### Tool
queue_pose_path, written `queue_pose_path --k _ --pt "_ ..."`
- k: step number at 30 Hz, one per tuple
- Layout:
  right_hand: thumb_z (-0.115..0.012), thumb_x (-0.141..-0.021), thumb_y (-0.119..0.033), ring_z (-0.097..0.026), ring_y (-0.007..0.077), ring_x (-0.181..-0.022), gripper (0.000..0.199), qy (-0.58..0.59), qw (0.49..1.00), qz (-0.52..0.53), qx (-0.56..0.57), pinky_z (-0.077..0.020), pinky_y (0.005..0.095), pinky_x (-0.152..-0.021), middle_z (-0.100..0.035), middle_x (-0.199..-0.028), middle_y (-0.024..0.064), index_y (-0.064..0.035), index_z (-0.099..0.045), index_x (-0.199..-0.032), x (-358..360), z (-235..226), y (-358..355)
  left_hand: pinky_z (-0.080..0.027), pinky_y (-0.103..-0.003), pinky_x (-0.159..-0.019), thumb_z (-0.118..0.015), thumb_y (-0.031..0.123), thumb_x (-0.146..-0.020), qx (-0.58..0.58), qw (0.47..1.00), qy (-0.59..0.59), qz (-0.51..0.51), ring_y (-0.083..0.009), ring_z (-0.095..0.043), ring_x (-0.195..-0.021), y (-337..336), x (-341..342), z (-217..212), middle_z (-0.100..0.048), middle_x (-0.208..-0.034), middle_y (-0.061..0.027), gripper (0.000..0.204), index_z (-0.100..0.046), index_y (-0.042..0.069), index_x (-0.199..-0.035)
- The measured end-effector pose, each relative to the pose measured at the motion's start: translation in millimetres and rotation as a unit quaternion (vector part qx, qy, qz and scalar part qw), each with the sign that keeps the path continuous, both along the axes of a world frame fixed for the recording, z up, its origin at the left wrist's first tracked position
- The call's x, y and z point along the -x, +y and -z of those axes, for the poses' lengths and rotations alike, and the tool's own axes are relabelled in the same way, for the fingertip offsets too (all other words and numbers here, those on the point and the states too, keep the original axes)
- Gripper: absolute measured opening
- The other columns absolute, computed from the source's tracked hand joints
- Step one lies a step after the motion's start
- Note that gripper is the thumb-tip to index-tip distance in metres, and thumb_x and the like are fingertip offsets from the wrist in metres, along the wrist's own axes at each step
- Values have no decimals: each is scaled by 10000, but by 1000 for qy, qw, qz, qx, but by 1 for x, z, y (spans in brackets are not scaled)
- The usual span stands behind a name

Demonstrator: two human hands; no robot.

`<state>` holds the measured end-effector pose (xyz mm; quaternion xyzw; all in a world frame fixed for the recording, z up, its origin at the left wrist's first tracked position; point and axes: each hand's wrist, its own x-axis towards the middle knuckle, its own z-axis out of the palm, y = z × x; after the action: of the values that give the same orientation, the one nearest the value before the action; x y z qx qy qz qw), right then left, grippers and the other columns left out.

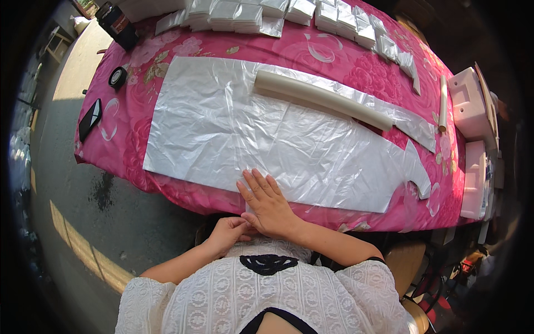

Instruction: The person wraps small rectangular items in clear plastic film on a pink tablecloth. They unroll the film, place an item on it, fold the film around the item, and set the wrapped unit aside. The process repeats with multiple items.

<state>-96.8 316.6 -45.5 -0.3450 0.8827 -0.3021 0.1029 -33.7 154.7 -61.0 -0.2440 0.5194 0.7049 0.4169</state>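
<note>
Two hands meet at the table's [130, 150] near edge: right hand [269, 210] flat, fingers straight, gripping nothing, on white plastic sheet [206, 122] mid-table under beige tube [322, 101]; left hand [225, 234] just left, fingers curled, hold cannot be told.

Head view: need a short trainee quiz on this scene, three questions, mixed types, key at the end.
1. Pick one. What lies on top of the white plastic sheet?
a) a black phone
b) a beige tube
c) a roll of dark tape

2. Which hand is spread over the sheet's near edge?

3. Fill in: stacks of folded white plastic line the ____ edge of the pink-covered table.

Key:
1. b
2. The right hand
3. far
</note>
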Motion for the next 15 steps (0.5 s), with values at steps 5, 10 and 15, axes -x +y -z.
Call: queue_pose_path --k 5,10,15 --pt "-593 -797 -247 -184 337 -1333 637 -21 999 -24 11 -121 502 -1075 -289 -1402 160 -62 -333 -1348 18 -44 23 -483 -269 -576 -600 165 -836 152 950 218 163 -144 -618 -616 -18 1 -13 -672 -773 -81 202 -659 -2 -933" --pt "-658 -736 -194 -478 260 -1097 379 -26 982 -187 -7 -264 466 -1024 -566 -1093 85 -91 -568 -1089 29 -56 25 -483 -331 -580 -631 155 -761 297 763 470 329 -262 -611 -622 -21 27 -66 -639 -730 -108 161 -662 50 -878" --pt "-673 -712 -141 -592 220 -718 83 -22 984 -151 -92 -470 360 -790 -621 -713 48 -93 -651 -776 62 -63 22 -500 -324 -622 -699 138 -699 364 712 558 222 -258 -626 -707 -32 63 -78 -657 -824 -105 240 -652 62 -922"
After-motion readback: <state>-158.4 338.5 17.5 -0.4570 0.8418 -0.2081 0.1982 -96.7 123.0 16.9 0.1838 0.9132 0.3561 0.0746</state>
